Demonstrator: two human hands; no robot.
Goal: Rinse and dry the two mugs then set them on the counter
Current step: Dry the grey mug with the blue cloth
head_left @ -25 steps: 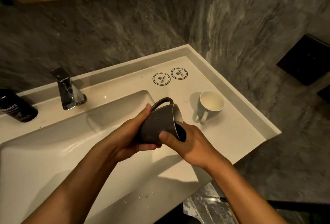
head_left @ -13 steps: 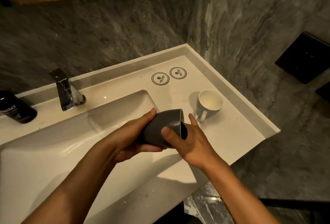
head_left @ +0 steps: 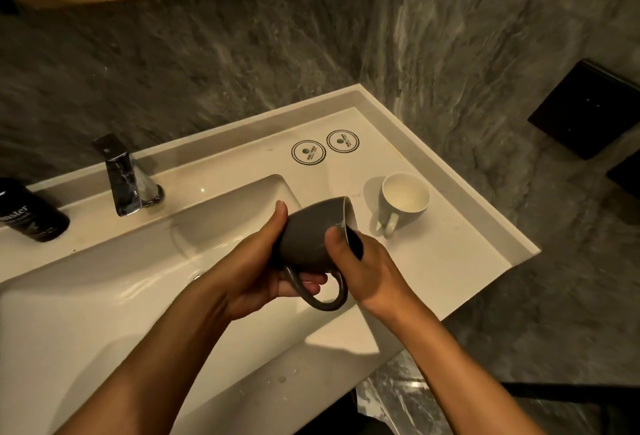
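I hold a dark grey mug (head_left: 306,235) on its side over the right end of the basin, mouth turned to the right and handle hanging down. My left hand (head_left: 252,272) wraps its base and body. My right hand (head_left: 367,268) grips the rim, thumb on the outside and fingers inside the mouth with something dark that I cannot make out. A pale mug (head_left: 403,197) stands upright on the white counter (head_left: 450,261) to the right, handle toward me, apart from both hands.
A chrome tap (head_left: 123,178) stands behind the basin (head_left: 104,296). A black bottle (head_left: 29,213) sits at the far left. Two round coasters (head_left: 323,147) lie at the counter's back. Grey marble walls close the back and right; the counter's front edge drops off.
The dark mug has been rotated in my hands: its handle went from the top, out of sight, and now hangs at the bottom. The pale mug has not moved.
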